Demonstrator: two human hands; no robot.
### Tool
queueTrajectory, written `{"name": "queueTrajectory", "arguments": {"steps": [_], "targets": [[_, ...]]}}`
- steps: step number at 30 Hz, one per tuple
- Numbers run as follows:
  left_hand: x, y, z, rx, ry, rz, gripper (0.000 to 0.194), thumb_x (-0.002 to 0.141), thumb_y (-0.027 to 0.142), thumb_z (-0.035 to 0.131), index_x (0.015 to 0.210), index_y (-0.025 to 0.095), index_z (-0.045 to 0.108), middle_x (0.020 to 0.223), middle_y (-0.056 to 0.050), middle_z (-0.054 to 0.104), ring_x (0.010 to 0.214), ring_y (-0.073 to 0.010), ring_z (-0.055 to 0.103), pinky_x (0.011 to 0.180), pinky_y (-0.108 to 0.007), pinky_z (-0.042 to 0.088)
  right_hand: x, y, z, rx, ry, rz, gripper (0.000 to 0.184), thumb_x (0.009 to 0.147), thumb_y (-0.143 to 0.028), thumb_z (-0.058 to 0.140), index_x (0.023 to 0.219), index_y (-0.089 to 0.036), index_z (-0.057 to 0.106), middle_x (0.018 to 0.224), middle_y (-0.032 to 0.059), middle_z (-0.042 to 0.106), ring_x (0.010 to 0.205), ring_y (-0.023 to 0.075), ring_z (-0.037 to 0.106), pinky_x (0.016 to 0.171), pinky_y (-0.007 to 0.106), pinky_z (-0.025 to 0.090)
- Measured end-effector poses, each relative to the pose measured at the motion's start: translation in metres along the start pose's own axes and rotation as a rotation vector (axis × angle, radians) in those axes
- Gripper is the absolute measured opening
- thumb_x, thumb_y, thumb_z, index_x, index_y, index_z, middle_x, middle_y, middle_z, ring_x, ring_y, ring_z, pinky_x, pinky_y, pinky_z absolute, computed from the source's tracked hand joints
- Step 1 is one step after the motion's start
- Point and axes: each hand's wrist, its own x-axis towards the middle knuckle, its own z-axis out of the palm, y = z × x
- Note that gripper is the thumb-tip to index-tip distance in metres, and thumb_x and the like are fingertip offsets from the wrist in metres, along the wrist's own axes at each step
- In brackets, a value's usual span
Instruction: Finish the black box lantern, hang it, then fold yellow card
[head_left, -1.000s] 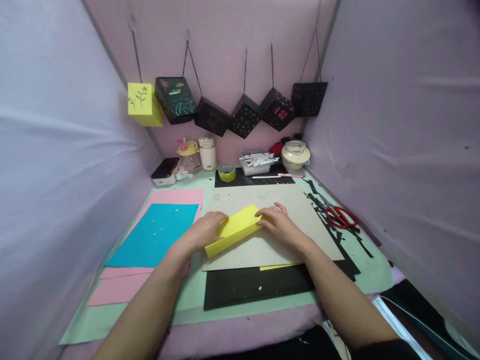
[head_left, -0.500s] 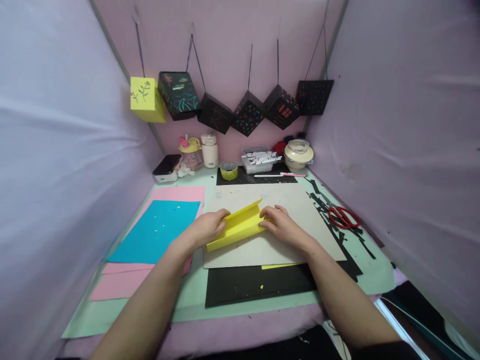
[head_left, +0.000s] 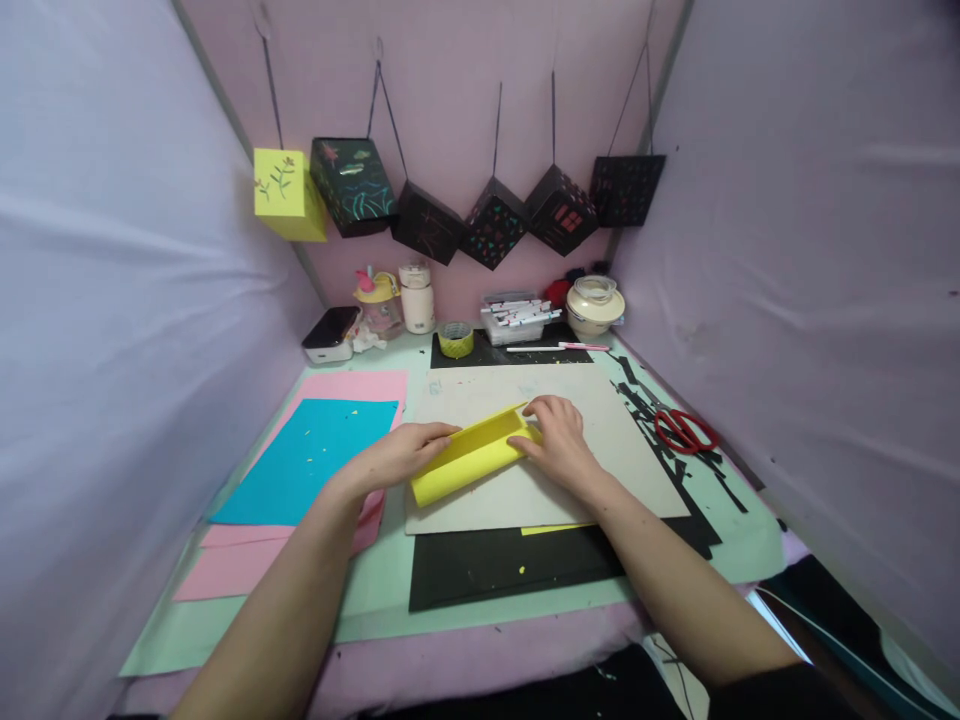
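Note:
A folded piece of yellow craft paper (head_left: 469, 470), shaped like a long trough with its sides raised, rests on a pale board (head_left: 600, 480). My left hand (head_left: 401, 452) grips its left end, thumb along the upper edge. At the other end, my right hand (head_left: 556, 438) holds the paper between thumb and fingers, with the fingertips at the far edge. The undersides of both grips are hidden. Under the board lie black sheets (head_left: 510, 575), and a strip of yellow shows at the board's near edge.
Blue paper (head_left: 300, 465) and pink sheets (head_left: 232, 570) lie on the left. Red-handled scissors (head_left: 686, 431) rest among black scraps on the right. Behind stand a tape roll (head_left: 456, 341), a marker box (head_left: 520, 322), a white bottle (head_left: 417, 300) and a lidded pot (head_left: 595, 306). Several decorated boxes (head_left: 493, 225) hang above.
The yellow paper's near side has bent inward and looks more rounded. My right hand has shifted its fingers up to the far edge, thumb on the near side.

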Motion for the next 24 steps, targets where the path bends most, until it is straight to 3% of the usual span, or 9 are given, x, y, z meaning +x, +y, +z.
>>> {"name": "queueTrajectory", "arguments": {"steps": [3, 6, 9, 13, 20, 24], "targets": [[-0.002, 0.002, 0.005, 0.087, 0.027, 0.024, 0.025, 0.073, 0.035, 0.068, 0.097, 0.029, 0.075, 0.108, -0.001, 0.074, 0.102, -0.0284, 0.066, 0.086, -0.029, 0.048, -0.001, -0.007, 0.002, -0.028, 0.033, -0.039, 0.021, 0.084, -0.037, 0.063, 0.098, -0.023, 0.057, 0.105, 0.0096, 0.056, 0.100, 0.0282, 0.050, 0.087, 0.043, 0.039], [-0.004, 0.003, 0.021, 0.322, 0.032, 0.031, 0.032, 0.080, 0.035, 0.061, 0.108, 0.026, 0.072, 0.117, -0.007, 0.070, 0.110, -0.0326, 0.062, 0.094, -0.037, 0.045, -0.002, -0.013, 0.004, -0.056, -0.009, -0.070, 0.008, 0.089, -0.029, 0.056, 0.089, -0.022, 0.056, 0.094, 0.0075, 0.059, 0.092, 0.0252, 0.053, 0.080, 0.039, 0.039], [-0.004, 0.003, 0.042, 0.563, 0.019, 0.055, 0.040, 0.087, 0.032, 0.048, 0.122, 0.019, 0.063, 0.128, -0.015, 0.062, 0.117, -0.0368, 0.056, 0.099, -0.045, 0.040, -0.002, -0.016, 0.005, -0.068, -0.065, -0.065, 0.011, 0.090, -0.023, 0.050, 0.081, -0.021, 0.055, 0.084, 0.0053, 0.060, 0.081, 0.0215, 0.056, 0.075, 0.036, 0.039], [-0.001, 0.000, 0.061, 0.681, 0.045, 0.080, 0.042, 0.090, 0.028, 0.043, 0.128, 0.015, 0.056, 0.133, -0.020, 0.055, 0.123, -0.0375, 0.050, 0.102, -0.048, 0.036, -0.003, -0.016, 0.002, -0.029, -0.066, -0.079, 0.011, 0.090, -0.025, 0.051, 0.083, -0.020, 0.056, 0.084, 0.0053, 0.060, 0.077, 0.0196, 0.056, 0.070, 0.032, 0.041], [0.005, -0.005, 0.059, 0.682, 0.099, 0.091, 0.042, 0.092, 0.028, 0.040, 0.129, 0.015, 0.055, 0.130, -0.018, 0.058, 0.121, -0.0340, 0.052, 0.101, -0.045, 0.039, -0.010, -0.025, 0.000, 0.004, -0.216, -0.461, 0.011, 0.085, -0.029, 0.064, 0.093, -0.022, 0.063, 0.097, 0.0057, 0.060, 0.090, 0.0203, 0.053, 0.075, 0.031, 0.042], [0.007, -0.005, 0.055, 0.746, 0.095, 0.082, 0.043, 0.095, 0.030, 0.035, 0.130, 0.016, 0.055, 0.129, -0.014, 0.062, 0.120, -0.0293, 0.056, 0.100, -0.040, 0.041, -0.010, -0.026, 0.007, -0.058, -0.154, -0.471, 0.012, 0.088, -0.022, 0.059, 0.099, -0.024, 0.065, 0.098, 0.0054, 0.060, 0.088, 0.0194, 0.052, 0.073, 0.030, 0.042]]}}
